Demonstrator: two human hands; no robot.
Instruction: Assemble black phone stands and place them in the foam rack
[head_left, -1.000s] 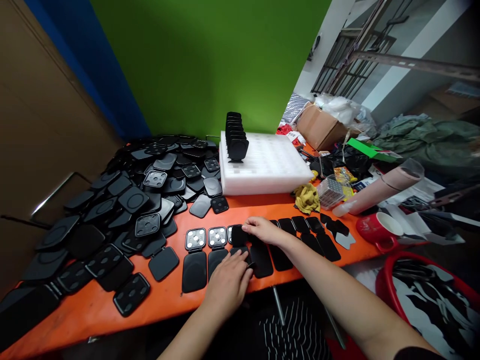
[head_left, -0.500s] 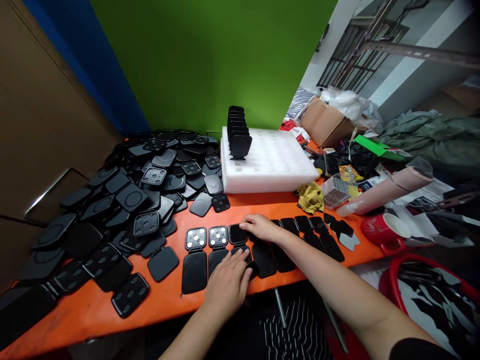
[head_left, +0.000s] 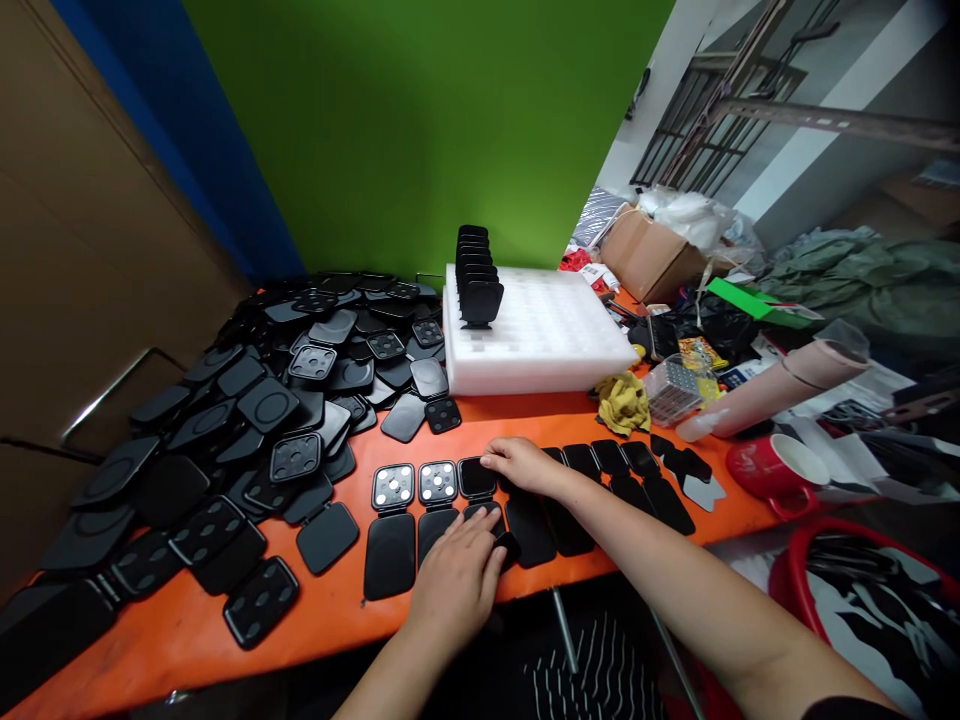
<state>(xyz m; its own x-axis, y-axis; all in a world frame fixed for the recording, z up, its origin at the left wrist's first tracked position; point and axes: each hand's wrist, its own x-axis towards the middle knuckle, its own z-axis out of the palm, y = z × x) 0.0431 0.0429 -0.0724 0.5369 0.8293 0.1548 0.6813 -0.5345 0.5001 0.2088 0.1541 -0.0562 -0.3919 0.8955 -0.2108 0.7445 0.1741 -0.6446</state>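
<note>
Leftmost, a broad pile of black panels (head_left: 268, 402) spreads over the orange table (head_left: 330, 618), whose bare surface shows between the pile and a row of hinged pieces. The row's first two, on its left, lie open, white dots in their far panels. Next comes the left hand (head_left: 456, 572), palm down across the near panel of the third hinged piece (head_left: 474, 478); a small dark flap (head_left: 508, 548) pokes out by its thumb, and whether that grip pinches it cannot be told. The right hand (head_left: 519, 465) has its fingertips drawn together at the right edge of the far panel, pinching or merely pressing, I can't tell which. This piece looks light, stiff in its panels, loose at the hinge and smooth enough to slide; its outer edges seem the best hold. Neighbours crowd it on both sides, and the table's near edge runs just beyond the near panels. On the far side, orange table separates the row from a white foam block (head_left: 525, 377). Farther right stands a red mug (head_left: 759, 465).
</note>
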